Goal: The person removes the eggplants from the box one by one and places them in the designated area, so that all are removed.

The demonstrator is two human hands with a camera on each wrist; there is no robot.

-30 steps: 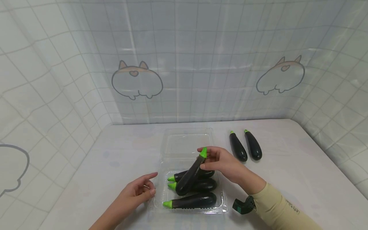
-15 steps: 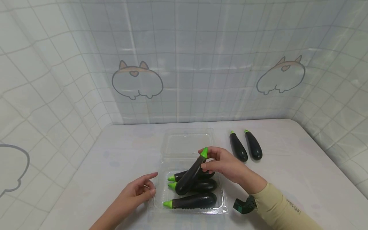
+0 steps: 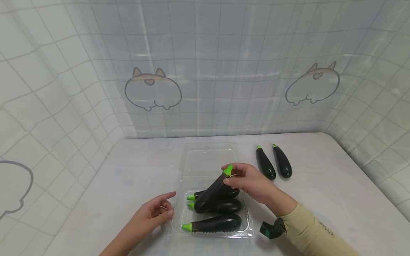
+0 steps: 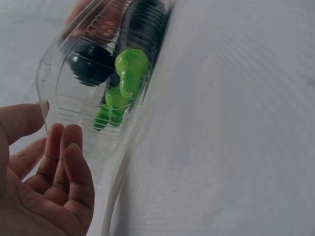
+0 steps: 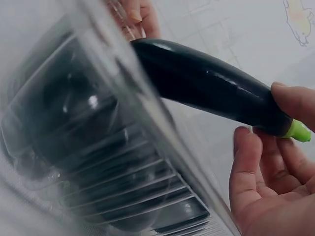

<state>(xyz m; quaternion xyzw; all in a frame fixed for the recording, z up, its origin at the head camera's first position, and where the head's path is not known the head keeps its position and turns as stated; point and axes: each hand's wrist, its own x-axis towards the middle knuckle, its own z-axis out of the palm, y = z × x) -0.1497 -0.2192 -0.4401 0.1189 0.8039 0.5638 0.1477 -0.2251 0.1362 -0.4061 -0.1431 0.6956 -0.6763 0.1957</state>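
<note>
Near its green stem end, my right hand (image 3: 251, 182) pinches an eggplant (image 3: 209, 195) between thumb and fingers. That dark, glossy eggplant slants over several others in a clear plastic clamshell box (image 3: 179, 227), its thick end low and to the left. Across the front of the box lies one eggplant (image 3: 216, 223), stem to the left. Two more sit behind it, partly covered by the held one. Relaxed and loosely bent, the fingers of my left hand (image 3: 157, 211) are at the box's left rim; the left wrist view shows fingertips (image 4: 74, 147) at the clear edge (image 4: 42, 88).
Behind the box's tray its clear lid (image 3: 209, 160) lies open on the white table (image 3: 128, 170). To the right, a loose eggplant (image 3: 266, 163) and another eggplant (image 3: 282, 161) lie side by side. A grid-patterned curtain (image 3: 205, 89) encloses the table's back and sides.
The held eggplant's thick end has shifted slightly up and to the left over the others. My right hand has hardly moved, and my left hand stays at the rim.
</note>
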